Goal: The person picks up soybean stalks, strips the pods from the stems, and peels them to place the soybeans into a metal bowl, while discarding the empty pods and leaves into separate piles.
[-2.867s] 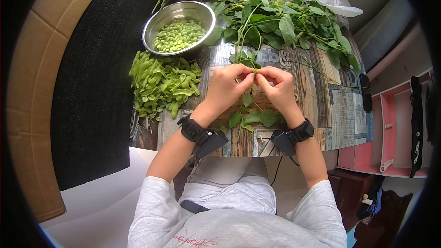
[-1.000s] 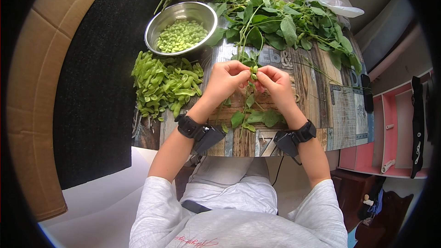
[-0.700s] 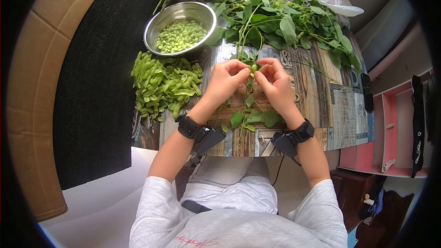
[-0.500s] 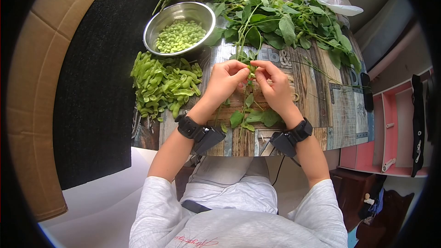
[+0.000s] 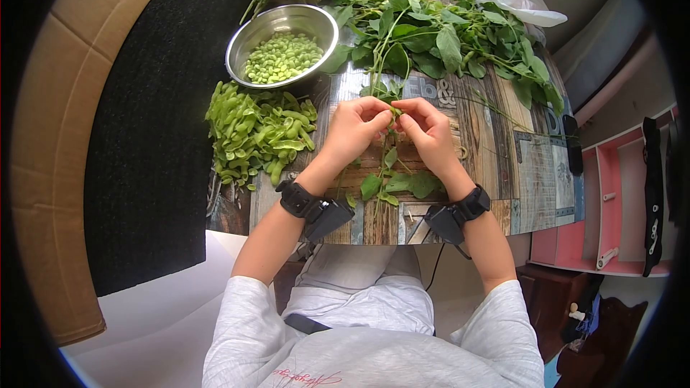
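Thumb and fingers of my left hand (image 5: 357, 126) are closed on one end of a small green bean pod (image 5: 395, 113). My right hand (image 5: 427, 129) pinches the same pod from the other side, and the fingertips hide most of it. Beneath both hands a leafy bean stem (image 5: 390, 156) lies on the wood-patterned table (image 5: 489, 165). To the left is a heap of green pods (image 5: 260, 133), several of them split. Behind it stands a metal bowl (image 5: 332, 32) with shelled green beans (image 5: 284, 57) in it.
Leafy bean plants (image 5: 438, 32) spread over the back of the table, beside a white plastic bag (image 5: 507, 0). A black mat (image 5: 151, 151) and cardboard (image 5: 57, 151) lie at the left. A pink shelf (image 5: 611, 194) stands at the right.
My fingertips have come slightly closer together around the pod and shifted a little toward me. The bowl, the pod heap and the plants look the same.
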### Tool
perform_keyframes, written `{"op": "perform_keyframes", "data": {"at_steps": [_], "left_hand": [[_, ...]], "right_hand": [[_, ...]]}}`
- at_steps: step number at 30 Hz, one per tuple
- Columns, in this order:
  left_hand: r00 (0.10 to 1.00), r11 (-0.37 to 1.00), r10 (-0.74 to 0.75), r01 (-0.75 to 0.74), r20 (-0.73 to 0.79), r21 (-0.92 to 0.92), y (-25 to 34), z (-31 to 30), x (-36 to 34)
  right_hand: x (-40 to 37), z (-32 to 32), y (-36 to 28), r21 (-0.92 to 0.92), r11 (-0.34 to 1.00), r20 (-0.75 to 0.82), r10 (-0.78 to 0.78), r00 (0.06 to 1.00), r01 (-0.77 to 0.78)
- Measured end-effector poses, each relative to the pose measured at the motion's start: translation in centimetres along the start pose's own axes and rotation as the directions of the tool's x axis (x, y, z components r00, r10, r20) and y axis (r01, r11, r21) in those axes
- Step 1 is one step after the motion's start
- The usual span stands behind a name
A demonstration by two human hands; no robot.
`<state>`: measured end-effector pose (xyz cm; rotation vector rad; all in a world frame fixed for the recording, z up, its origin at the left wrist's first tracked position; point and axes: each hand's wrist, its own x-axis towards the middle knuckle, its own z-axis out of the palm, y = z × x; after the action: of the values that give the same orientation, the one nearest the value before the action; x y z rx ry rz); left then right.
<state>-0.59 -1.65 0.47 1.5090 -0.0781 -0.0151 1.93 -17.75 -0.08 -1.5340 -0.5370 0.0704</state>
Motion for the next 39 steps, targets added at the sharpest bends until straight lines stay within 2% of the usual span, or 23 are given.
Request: {"op": "perform_keyframes", "data": {"at_steps": [3,5,9,11,15,17,19,23,26,27,28,33,35,39], "left_hand": [[1.000,1.000,0.008,-0.009,0.017,0.025,0.1,0.1,-0.1],[1.000,1.000,0.002,-0.002,0.019,0.016,0.2,0.1,-0.1],[1.000,0.999,-0.004,0.003,0.014,0.045,0.2,0.1,-0.1],[1.000,0.999,-0.011,0.011,0.003,0.030,0.0,0.0,0.0],[1.000,0.999,-0.006,0.006,-0.018,0.038,-0.2,-0.1,0.1],[0.999,0.999,-0.005,0.006,-0.032,0.041,-0.2,0.0,0.1],[0.997,0.998,0.055,-0.053,-0.045,0.046,-0.3,0.0,0.2],[0.995,0.997,0.070,-0.066,-0.070,0.048,-0.6,0.0,0.3],[0.999,0.992,0.021,-0.018,-0.024,0.128,-0.2,-0.1,0.2],[0.997,0.982,0.082,-0.081,0.001,0.172,-0.2,0.1,0.1],[0.990,0.966,0.141,-0.144,0.029,0.214,-0.2,0.2,0.1],[0.989,0.965,0.138,-0.148,0.062,0.215,-0.2,0.2,0.0],[0.990,0.959,0.124,-0.139,0.074,0.247,-0.4,0.2,0.0],[0.990,0.964,0.134,-0.142,0.053,0.224,-0.4,0.2,0.0]], "right_hand": [[0.1,-0.3,0.1,-0.041,0.999,0.014,-0.021,1.000,0.022],[0.1,-0.3,-0.7,-0.297,0.951,0.000,-0.092,0.996,0.087],[0.2,-0.2,-1.2,-0.341,0.933,-0.001,-0.126,0.992,0.118],[0.0,-0.1,-1.6,-0.296,0.954,0.002,-0.048,0.999,0.046],[0.0,-0.1,-0.9,-0.191,0.981,-0.017,-0.028,0.999,0.024],[0.0,-0.3,-0.4,0.004,0.999,-0.006,0.049,0.999,-0.049],[0.0,-0.3,-0.4,-0.004,0.998,-0.012,0.069,0.998,-0.069],[0.2,-0.4,-0.2,-0.023,0.994,-0.049,0.110,0.993,-0.111],[0.2,-0.4,-0.7,-0.002,0.995,-0.070,0.098,0.993,-0.098],[0.2,-0.5,-0.5,-0.002,0.995,-0.070,0.098,0.993,-0.098],[0.2,-0.6,-0.3,-0.012,0.997,-0.075,0.072,0.995,-0.073],[0.3,-0.6,0.0,-0.041,0.998,-0.111,-0.047,0.993,0.043],[0.2,-0.4,-0.8,0.022,0.994,-0.138,0.105,0.985,-0.103],[0.1,-0.8,-0.3,0.053,0.989,-0.119,0.143,0.983,-0.138]]}}
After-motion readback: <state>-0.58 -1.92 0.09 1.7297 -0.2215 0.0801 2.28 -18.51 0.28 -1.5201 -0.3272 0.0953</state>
